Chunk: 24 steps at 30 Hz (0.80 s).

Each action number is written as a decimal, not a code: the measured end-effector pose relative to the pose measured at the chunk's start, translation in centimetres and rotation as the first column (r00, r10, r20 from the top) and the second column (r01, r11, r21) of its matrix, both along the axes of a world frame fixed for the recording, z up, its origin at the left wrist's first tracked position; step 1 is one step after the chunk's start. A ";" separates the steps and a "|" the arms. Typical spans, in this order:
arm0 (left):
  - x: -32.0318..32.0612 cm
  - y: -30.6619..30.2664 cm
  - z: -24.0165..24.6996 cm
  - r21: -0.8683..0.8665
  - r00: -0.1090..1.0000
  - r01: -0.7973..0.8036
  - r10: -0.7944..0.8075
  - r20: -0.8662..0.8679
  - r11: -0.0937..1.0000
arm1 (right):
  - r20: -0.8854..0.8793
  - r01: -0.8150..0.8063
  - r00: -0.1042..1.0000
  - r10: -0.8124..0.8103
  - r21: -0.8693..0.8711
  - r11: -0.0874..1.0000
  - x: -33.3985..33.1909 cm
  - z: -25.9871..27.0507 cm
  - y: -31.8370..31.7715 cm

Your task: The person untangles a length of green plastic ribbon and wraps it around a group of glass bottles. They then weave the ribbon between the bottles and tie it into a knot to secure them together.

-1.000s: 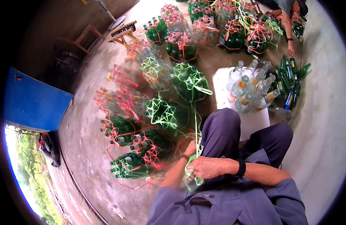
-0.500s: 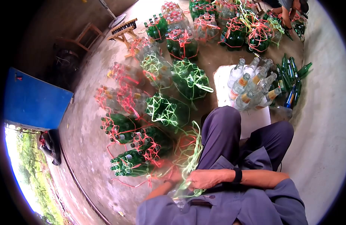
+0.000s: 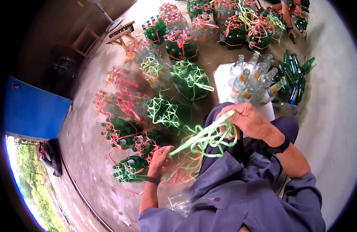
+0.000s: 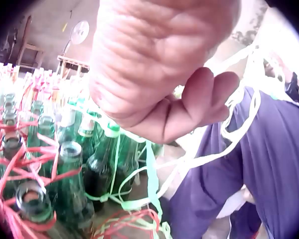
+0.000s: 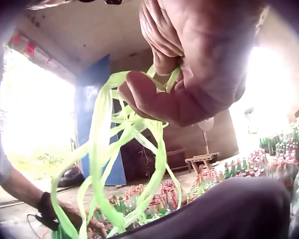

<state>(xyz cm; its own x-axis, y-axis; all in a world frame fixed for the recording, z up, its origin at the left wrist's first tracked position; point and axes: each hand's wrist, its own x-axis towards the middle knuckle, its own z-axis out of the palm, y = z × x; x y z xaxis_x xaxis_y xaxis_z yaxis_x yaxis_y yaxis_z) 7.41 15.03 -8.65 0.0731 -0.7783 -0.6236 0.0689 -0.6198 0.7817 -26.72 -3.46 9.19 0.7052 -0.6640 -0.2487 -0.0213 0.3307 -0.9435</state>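
My right hand (image 3: 251, 120), raised over the knees, grips a loose bundle of light green plastic twine (image 3: 209, 137). In the right wrist view, loops of the twine (image 5: 102, 149) hang from the curled fingers. Lower and to the left, my left hand (image 3: 160, 159) pinches the tapered end of the bundle, so the strands stretch between both hands. Its fingers are curled in the left wrist view, beside tied green bottles (image 4: 70, 174). Red and green twine (image 3: 186, 164) lies tangled on the floor below.
Bundles of green bottles (image 3: 190, 83) and clear bottles tied with red or green twine cover the floor ahead. Loose clear bottles (image 3: 240, 83) stand on a white board (image 3: 222, 79). Green bottles (image 3: 292, 67) lie by the right wall. Another person's arm (image 3: 287, 21) reaches down at the far right.
My right hand has risen from the lap with the twine, up and to the right. The left hand has moved left, away from the knee. The strand that ran to a bottle bundle is loose.
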 end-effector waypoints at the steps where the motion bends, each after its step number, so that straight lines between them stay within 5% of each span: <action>1: -0.1 -0.4 1.5 -0.022 1.000 -0.014 0.013 -0.015 1.000 | 0.037 -0.009 0.999 0.010 -0.042 0.999 -0.6 -0.2 -0.8; 5: 0.6 -1.7 5.5 -0.226 0.999 -0.031 0.020 -0.049 0.974 | -0.235 0.039 0.966 -0.110 -0.285 0.958 -2.1 2.7 -2.0; 7: 1.0 -2.1 7.5 -0.279 0.998 -0.057 0.065 0.019 0.959 | -0.346 -0.038 0.908 -0.236 -0.629 0.776 -2.8 2.9 -2.8; 8: 1.1 -2.2 8.9 -0.259 0.996 -0.069 0.080 0.031 0.963 | -0.345 -0.031 0.906 -0.246 -0.634 0.773 -3.0 2.7 -3.5; 10: 2.2 -2.2 9.5 -0.302 0.987 -0.109 0.139 0.079 0.947 | -0.226 -0.175 0.870 -0.439 -0.972 0.154 -3.5 2.2 -4.8; 15: 3.1 -2.1 10.8 -0.461 0.953 -0.192 0.277 0.123 0.866 | -0.368 -0.367 0.735 -0.570 -0.922 0.122 -4.2 5.6 -5.6; 17: 3.9 -2.0 10.0 -0.477 0.944 -0.176 0.285 0.166 0.861 | -0.202 -0.308 0.778 -0.595 -0.948 -0.080 -4.4 5.6 -6.4; 18: 4.1 -2.0 9.8 -0.487 0.932 -0.163 0.296 0.210 0.858 | -0.235 -0.261 0.804 -0.547 -0.965 0.031 -4.2 6.1 -6.4; 19: 4.1 -1.9 9.6 -0.491 0.933 -0.157 0.292 0.210 0.857 | -0.231 -0.258 0.801 -0.552 -0.966 0.029 -4.0 6.4 -6.7; 21: 4.0 -1.8 9.6 -0.469 0.920 -0.149 0.296 0.258 0.871 | -0.350 -0.122 0.868 -0.352 -0.838 0.532 -3.9 6.8 -7.2; 24: 3.1 -1.3 9.8 -0.356 0.936 -0.076 0.190 0.297 0.931 | -0.296 -0.113 0.873 -0.387 -0.895 0.431 -3.8 5.8 -7.2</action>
